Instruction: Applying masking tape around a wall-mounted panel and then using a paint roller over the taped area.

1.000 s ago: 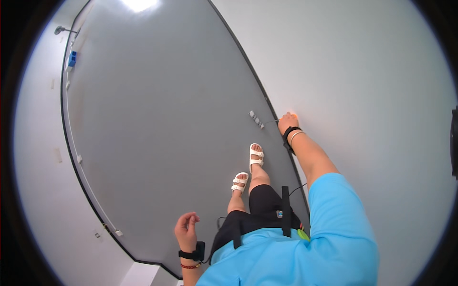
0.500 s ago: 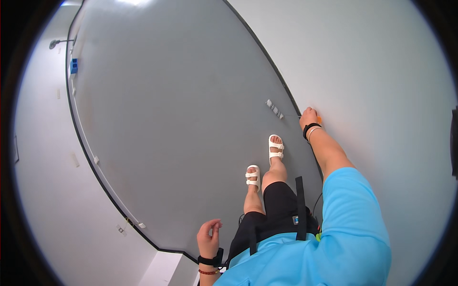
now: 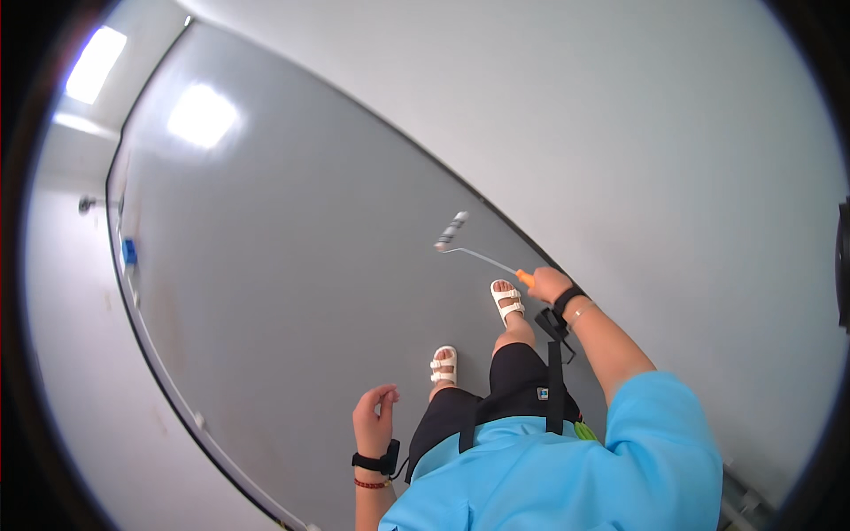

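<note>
A paint roller is gripped in my right hand, the fingers closed round its orange handle. From the handle a thin metal rod runs left to the roller sleeve, which is white with dark stripes and slightly blurred. The sleeve hangs over the grey floor, to the left of the wall's base. My left hand is raised at the lower left of my body, loosely bent, with a gap between thumb and fingers and nothing in it. Black bands circle both wrists.
A pale wall rises close on my right, with a dark strip along its foot. My feet in white sandals stand on the grey floor. Along the left wall is a small blue object.
My right hand has drawn back toward me from beside the wall, and the roller's sleeve has swung left and turned. My view has turned, and one foot appears shifted. The left hand stays loosely bent.
</note>
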